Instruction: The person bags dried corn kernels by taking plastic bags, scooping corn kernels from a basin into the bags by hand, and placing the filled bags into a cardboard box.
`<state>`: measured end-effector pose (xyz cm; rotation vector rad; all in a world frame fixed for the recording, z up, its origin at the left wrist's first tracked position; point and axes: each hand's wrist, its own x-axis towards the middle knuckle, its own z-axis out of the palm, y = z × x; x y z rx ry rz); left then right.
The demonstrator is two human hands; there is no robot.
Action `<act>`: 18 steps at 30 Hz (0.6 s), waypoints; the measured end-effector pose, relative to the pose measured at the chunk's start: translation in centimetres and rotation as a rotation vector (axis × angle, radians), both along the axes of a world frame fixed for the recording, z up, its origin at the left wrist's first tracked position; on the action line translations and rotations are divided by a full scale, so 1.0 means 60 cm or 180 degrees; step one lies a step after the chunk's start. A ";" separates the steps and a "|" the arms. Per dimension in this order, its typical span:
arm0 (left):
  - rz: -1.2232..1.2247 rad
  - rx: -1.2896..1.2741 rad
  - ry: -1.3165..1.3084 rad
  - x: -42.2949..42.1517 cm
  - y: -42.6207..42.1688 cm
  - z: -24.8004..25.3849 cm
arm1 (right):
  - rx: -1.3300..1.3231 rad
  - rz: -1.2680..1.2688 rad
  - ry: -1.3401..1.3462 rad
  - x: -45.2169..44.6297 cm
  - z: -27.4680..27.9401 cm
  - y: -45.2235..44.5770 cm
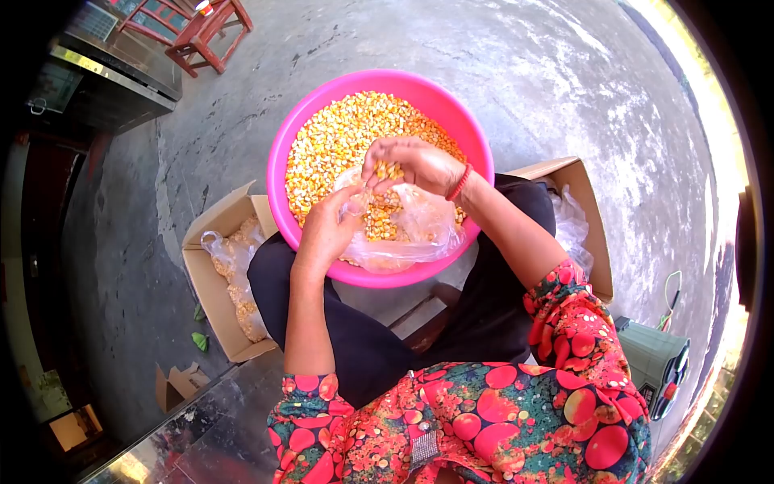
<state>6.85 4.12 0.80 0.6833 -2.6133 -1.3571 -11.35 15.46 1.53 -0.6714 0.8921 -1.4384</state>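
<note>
A pink basin [278, 173] full of yellow and white corn kernels [355, 121] stands between my knees. On its near side lies a clear plastic bag [431, 226] with corn kernels inside. My left hand [329, 230] pinches the left edge of the bag's mouth. Above the opening, my right hand [415, 161], a red bracelet at its wrist, is cupped around a small heap of kernels. Its fingertips come close to those of my left hand; whether they touch is unclear.
To my left, a cardboard box [211, 262] holds bags of corn [242, 274]. Another cardboard box [592, 206] with plastic bags [570, 222] stands to my right, near a grey-green container [653, 355]. A red wooden chair [197, 36] is at the far left.
</note>
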 end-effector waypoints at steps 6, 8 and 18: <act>-0.0043 -0.0376 0.0243 0.001 -0.004 -0.008 | -0.0485 0.1082 0.2010 0.035 -0.002 0.009; 0.0049 -0.0147 0.0061 0.001 0.004 0.011 | -0.0705 0.1028 0.2007 0.034 -0.006 0.011; 0.0026 0.0056 0.0019 0.003 -0.001 0.002 | 0.1349 -0.0724 0.5961 -0.060 -0.080 -0.013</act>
